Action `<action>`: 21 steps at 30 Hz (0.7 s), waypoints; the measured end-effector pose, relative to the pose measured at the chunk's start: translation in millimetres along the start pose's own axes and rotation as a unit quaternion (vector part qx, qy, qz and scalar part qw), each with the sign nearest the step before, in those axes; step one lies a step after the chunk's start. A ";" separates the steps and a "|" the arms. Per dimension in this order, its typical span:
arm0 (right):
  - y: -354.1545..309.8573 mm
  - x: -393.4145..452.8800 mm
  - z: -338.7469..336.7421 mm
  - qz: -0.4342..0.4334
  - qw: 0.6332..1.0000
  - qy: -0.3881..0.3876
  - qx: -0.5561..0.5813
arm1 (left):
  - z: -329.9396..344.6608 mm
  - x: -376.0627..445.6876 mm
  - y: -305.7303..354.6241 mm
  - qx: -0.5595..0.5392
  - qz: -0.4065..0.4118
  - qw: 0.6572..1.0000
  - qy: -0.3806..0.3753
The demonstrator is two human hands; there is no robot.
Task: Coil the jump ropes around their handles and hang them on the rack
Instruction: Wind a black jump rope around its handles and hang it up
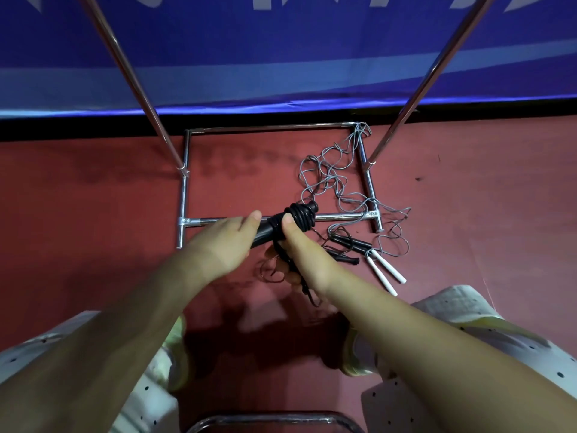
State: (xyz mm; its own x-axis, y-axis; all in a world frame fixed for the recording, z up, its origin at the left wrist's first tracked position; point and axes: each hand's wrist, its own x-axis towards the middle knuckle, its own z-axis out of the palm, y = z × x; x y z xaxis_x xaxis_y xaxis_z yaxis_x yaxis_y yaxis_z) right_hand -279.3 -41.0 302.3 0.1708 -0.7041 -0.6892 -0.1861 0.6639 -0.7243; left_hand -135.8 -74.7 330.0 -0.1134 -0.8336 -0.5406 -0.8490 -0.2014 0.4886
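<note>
cord on the black jump rope (pixel 296 217) looks springy and light; left hand (pixel 224 245) grips its handles, right hand (pixel 296 254) pinches the coil above the rack (pixel 343 217) bar.

Grey rope (pixel 340 182) tangles over rack base (pixel 370 182); red floor (pixel 93 214) leftward lies open.

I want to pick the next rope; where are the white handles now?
In the head view, the white handles lie side by side on the red floor, right of the hands, beside the black handles and near the rack base.
</note>
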 end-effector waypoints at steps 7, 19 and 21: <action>-11.7 -2.0 -7.6 -0.037 0.999 0.031 0.020 | 9.3 -5.5 0.5 -0.036 0.033 0.998 -0.043; -19.7 -16.5 -8.8 -0.229 0.958 -0.022 0.169 | 5.2 -20.7 1.4 -0.601 -0.016 0.675 -0.427; -16.8 -13.6 -10.3 -0.253 0.960 0.011 0.122 | 10.2 -21.4 -0.9 -0.613 -0.005 0.642 -0.460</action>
State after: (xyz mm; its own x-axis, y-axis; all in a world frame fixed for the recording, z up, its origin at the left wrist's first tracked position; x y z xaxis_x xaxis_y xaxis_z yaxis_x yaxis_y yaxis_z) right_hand -288.5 -45.2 324.1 0.1592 -0.9551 -0.2501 0.1488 0.2736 -0.9503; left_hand -138.0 -51.4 334.1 -0.8463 -0.2865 -0.4491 0.1295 -0.9284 0.3483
